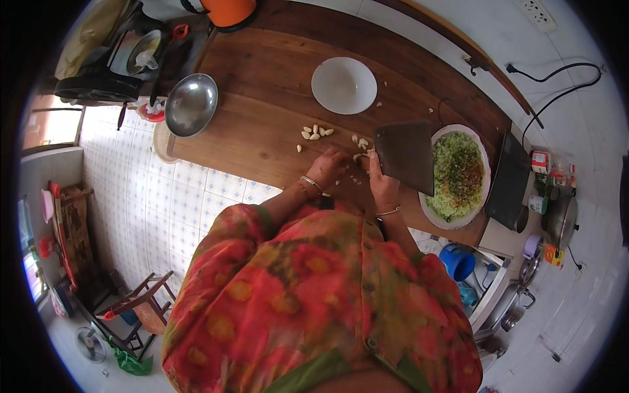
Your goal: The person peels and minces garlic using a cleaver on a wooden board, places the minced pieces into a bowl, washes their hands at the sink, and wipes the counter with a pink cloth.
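Note:
My right hand point(383, 186) grips a cleaver by its handle. The broad dark blade point(407, 157) reaches out to the right, its far edge next to the rim of an enamel basin point(486, 191). My left hand point(328, 168) is low at the wooden table, fingers curled down; whether anything is in them is hidden. Beyond it lie several peeled garlic cloves point(315, 132), with a single clove point(299, 148) a little apart. More garlic pieces point(362, 143) lie between my hands and the blade. In the basin is shredded green vegetable point(449, 162) with brownish seasoning on top.
A white bowl point(344, 86) stands farther back on the wooden table point(255, 113). At the table's left end is a metal bowl point(191, 105). An orange kettle point(231, 12) stands at the back left. Right of the basin leans a dark board point(508, 177), with jars point(540, 162) behind it.

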{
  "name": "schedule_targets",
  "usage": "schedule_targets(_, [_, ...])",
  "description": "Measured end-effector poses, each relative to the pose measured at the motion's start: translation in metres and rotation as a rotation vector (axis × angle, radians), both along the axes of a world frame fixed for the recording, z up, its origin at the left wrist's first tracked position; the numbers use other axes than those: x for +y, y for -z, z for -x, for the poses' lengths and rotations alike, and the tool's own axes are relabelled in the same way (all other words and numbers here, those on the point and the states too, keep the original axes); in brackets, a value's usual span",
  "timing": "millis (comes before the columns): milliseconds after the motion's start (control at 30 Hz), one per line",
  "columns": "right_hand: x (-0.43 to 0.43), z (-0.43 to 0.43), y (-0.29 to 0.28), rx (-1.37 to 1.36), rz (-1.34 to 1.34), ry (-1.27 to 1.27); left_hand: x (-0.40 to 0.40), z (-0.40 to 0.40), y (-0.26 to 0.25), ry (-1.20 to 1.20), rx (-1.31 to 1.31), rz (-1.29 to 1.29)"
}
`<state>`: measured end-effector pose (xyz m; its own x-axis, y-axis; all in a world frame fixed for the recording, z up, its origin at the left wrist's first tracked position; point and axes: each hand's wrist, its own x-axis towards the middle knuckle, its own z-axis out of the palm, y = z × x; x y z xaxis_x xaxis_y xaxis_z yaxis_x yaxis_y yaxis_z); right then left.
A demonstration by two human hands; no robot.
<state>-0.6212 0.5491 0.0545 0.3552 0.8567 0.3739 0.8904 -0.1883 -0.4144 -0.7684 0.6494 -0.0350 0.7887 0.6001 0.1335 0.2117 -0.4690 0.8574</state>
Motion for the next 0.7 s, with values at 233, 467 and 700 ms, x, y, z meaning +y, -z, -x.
schedule_targets(233, [0.009,0.000,-0.022,0.150,-0.153,-0.070,0.008,0.001,-0.007,-0.045,-0.007,0.014])
schedule_targets(467, [-0.011,-0.015,-0.019,0.483,-0.123,0.117,0.051,0.011,-0.026,-0.327,0.110,-0.287])
schedule_targets(700, [-0.008,-0.019,-0.020,0.371,-0.136,0.056,0.051,-0.012,-0.012,-0.176,0.208,-0.408])
